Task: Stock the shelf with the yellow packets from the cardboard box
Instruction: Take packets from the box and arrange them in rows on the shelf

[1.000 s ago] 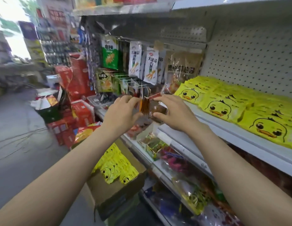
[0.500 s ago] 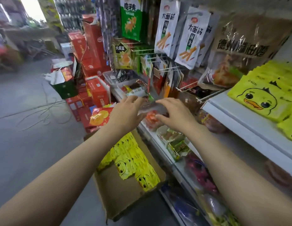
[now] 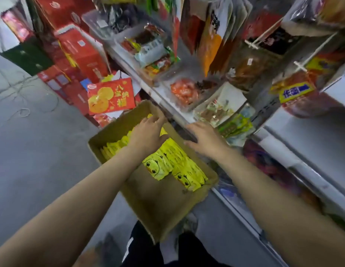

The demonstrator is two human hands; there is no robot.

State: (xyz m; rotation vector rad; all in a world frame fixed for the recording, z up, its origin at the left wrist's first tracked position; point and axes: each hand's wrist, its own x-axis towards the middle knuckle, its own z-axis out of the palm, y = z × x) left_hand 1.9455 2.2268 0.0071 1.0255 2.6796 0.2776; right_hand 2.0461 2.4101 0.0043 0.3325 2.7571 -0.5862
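Observation:
An open cardboard box (image 3: pixel 164 207) stands on the floor beside the shelf unit, holding a row of several yellow duck-face packets (image 3: pixel 173 162). My left hand (image 3: pixel 148 132) reaches down into the far part of the box, fingers curled over the tops of the packets; whether it grips one is hidden. My right hand (image 3: pixel 204 138) hovers over the box's right rim, fingers spread, holding nothing. The white shelf (image 3: pixel 310 135) on the right shows bare white surface.
Clear tubs of snacks (image 3: pixel 183 91) sit on the lower shelf edge just beyond the box. Hanging snack bags (image 3: pixel 212 35) crowd the pegs above. Red cartons (image 3: pixel 79 49) and a red gift bag (image 3: pixel 112 96) stand on the grey floor to the left.
Both hands have dropped from the hanging snack bags at peg height down to the cardboard box. The view has tilted downward, so the stocked yellow packets on the shelf are out of sight.

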